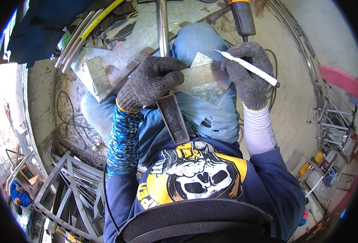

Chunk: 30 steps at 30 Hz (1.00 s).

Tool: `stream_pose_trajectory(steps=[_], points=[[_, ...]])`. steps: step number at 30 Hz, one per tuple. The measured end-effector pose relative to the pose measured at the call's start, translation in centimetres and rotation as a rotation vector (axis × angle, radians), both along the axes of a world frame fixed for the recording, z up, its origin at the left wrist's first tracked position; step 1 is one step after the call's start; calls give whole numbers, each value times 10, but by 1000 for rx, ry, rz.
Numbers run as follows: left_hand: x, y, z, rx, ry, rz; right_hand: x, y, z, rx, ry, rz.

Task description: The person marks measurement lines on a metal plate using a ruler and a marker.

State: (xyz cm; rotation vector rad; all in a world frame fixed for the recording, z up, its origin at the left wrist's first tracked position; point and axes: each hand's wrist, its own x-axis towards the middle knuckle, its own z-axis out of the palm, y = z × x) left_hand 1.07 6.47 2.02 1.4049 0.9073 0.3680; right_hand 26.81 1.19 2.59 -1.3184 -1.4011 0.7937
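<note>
My left hand (148, 81), in a dark grey knit glove, grips a try square near its corner. The square's thin metal blade (199, 76) reaches rightward across a small shiny sheet-metal piece (212, 95) lying on my jeans-covered thigh. Its dark stock (173, 118) points down toward my lap. In my right hand (250, 75), gloved alike, is a white marking pen (257, 72). The pen's thin tip points up and left, above the blade's right end and apart from the sheet. My right fingertips are close to that end; whether they touch it I cannot tell.
A chrome tube (162, 28) stands beyond my left hand. An orange-and-black power tool (242, 18) lies beyond my right. Sheet metal (124, 58) with a square cut piece (98, 75) and several tubes (79, 38) lie front left. Metal frames (69, 190) stand lower left; cables (71, 121) cross the floor.
</note>
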Motion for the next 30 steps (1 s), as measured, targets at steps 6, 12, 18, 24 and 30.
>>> stream_pose_trajectory(steps=[6, 12, 18, 24, 30], points=[[-1, 0, -1, -23, 28, -14, -1, 2, 4, -8, -29, 2], [0, -2, -6, -20, 15, -1, 2, 9, 15, -129, -35, 63], [-1, -2, -9, -14, 8, -23, 11, 23, 17, -144, 58, 238], [0, 0, -7, 42, 8, -34, 6, 24, 27, -377, -109, 261], [-1, -2, -10, 35, -1, -11, -9, 25, 40, -374, -209, 311]])
